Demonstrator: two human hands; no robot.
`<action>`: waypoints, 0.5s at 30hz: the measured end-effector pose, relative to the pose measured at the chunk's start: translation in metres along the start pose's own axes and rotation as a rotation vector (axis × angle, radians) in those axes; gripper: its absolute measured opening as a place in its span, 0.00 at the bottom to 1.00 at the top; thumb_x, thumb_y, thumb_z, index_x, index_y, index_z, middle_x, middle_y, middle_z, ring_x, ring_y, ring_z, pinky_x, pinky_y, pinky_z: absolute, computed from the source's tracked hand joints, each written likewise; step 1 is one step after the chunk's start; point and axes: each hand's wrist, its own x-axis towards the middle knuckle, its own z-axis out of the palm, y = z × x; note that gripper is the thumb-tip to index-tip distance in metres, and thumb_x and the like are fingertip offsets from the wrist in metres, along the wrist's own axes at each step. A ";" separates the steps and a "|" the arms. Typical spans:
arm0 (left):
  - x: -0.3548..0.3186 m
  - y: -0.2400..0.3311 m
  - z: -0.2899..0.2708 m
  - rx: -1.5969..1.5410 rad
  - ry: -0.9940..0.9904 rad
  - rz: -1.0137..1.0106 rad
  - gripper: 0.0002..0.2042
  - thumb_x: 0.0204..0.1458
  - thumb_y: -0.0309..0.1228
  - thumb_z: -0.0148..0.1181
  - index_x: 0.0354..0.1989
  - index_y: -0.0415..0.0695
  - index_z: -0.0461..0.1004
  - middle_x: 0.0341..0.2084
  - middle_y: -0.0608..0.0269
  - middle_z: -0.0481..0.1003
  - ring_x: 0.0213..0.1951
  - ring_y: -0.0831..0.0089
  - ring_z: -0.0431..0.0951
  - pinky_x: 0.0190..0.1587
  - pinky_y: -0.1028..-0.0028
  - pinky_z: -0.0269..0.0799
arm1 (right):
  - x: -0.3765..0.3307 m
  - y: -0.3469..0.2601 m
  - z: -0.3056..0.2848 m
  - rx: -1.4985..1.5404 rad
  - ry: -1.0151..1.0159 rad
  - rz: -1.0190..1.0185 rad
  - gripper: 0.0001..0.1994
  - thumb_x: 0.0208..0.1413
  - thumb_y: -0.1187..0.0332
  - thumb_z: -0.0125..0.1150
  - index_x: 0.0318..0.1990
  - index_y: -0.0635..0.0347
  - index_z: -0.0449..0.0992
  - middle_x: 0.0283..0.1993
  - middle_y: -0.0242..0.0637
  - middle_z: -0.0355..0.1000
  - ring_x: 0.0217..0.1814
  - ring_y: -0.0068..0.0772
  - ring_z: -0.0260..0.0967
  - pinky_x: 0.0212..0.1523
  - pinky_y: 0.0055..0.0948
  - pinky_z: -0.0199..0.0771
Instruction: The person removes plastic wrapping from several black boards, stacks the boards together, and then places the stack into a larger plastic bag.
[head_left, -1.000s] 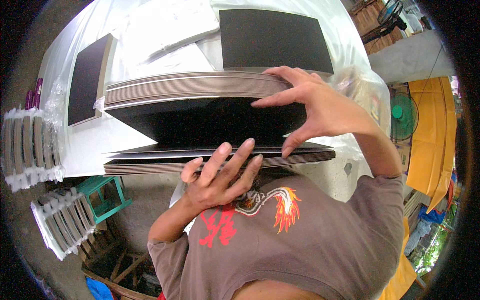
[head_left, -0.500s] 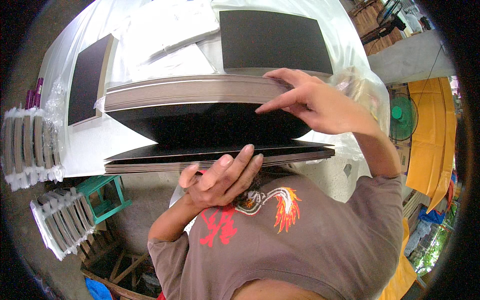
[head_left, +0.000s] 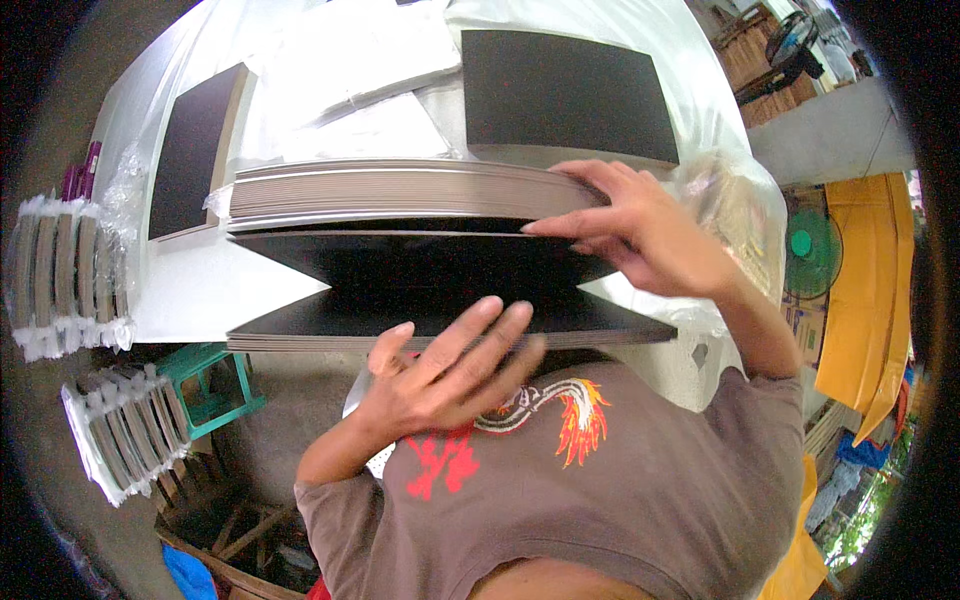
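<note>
A thick stack of black boards point(head_left: 390, 192) with grey-brown edges stands at the table's near side, parted like an opened book. My right hand point(head_left: 640, 228) grips the right end of the far part, one finger on top and another reaching down over the front board. Black board faces show in the V-shaped gap. The near part point(head_left: 300, 340) of thin black boards tilts toward my chest. My left hand point(head_left: 445, 370) lies at its near edge, fingers stretched and apart, a little blurred; whether they touch the boards I cannot tell.
Farther off on the white-covered table point(head_left: 180, 290) lie a large black board stack point(head_left: 565, 95), another black stack point(head_left: 195, 150) and white sheets point(head_left: 380, 50). Plastic-wrapped bundles point(head_left: 65, 275) and a green stool point(head_left: 225, 400) are at the left. A fan point(head_left: 810, 245) stands right.
Another board has come away from the far part, and the gap looks wider. My left hand's fingers have spread and shifted slightly. My right hand sits a little lower.
</note>
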 end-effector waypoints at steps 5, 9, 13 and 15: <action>-0.018 -0.075 -0.086 -0.171 -0.060 -0.240 0.37 0.36 0.66 0.54 0.54 0.56 0.66 0.51 0.60 0.69 0.52 0.62 0.70 0.58 0.56 0.50 | -0.005 -0.016 -0.007 0.099 0.034 0.020 0.40 0.42 0.79 0.58 0.64 0.36 0.55 0.54 0.41 0.63 0.53 0.47 0.63 0.52 0.41 0.63; -0.087 -0.178 -0.041 -0.376 0.211 -0.723 0.66 0.14 0.75 0.58 0.65 0.44 0.48 0.61 0.47 0.55 0.61 0.54 0.58 0.55 0.51 0.56 | -0.016 -0.022 -0.011 0.087 -0.110 0.099 0.48 0.33 0.77 0.66 0.66 0.39 0.50 0.51 0.41 0.66 0.50 0.48 0.65 0.49 0.41 0.66; -0.140 -0.190 0.046 -1.095 0.148 -0.782 0.69 0.04 0.51 0.77 0.65 0.44 0.46 0.63 0.51 0.52 0.63 0.58 0.54 0.62 0.56 0.51 | -0.054 0.015 -0.003 0.368 -0.067 0.313 0.53 0.24 0.72 0.75 0.65 0.51 0.52 0.47 0.38 0.71 0.51 0.37 0.68 0.55 0.36 0.65; -0.110 -0.168 0.078 -1.548 0.335 -0.858 0.67 0.02 0.38 0.82 0.64 0.41 0.48 0.61 0.54 0.56 0.61 0.61 0.57 0.62 0.63 0.53 | -0.079 0.039 0.043 0.804 0.236 0.496 0.52 0.19 0.70 0.78 0.62 0.54 0.58 0.49 0.38 0.70 0.53 0.36 0.66 0.56 0.34 0.63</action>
